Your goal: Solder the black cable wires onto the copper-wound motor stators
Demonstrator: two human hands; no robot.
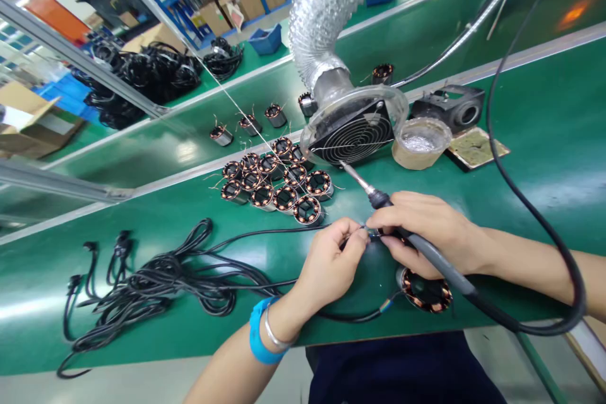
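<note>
Currently, nearer me than the fan (353,139): my left hand (334,260), pinched on a cable (284,230); my right hand (433,227), curled round a soldering iron (379,198). Advised: steady cable, tip well clear.

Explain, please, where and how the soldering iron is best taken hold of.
Probably by the thick dark handle of the soldering iron, as the right grip does, coming from the right: it slants that way, and the cable trails from that end. Keep off the slim metal tip, which points forward-left toward the fan and may be hot.
</note>
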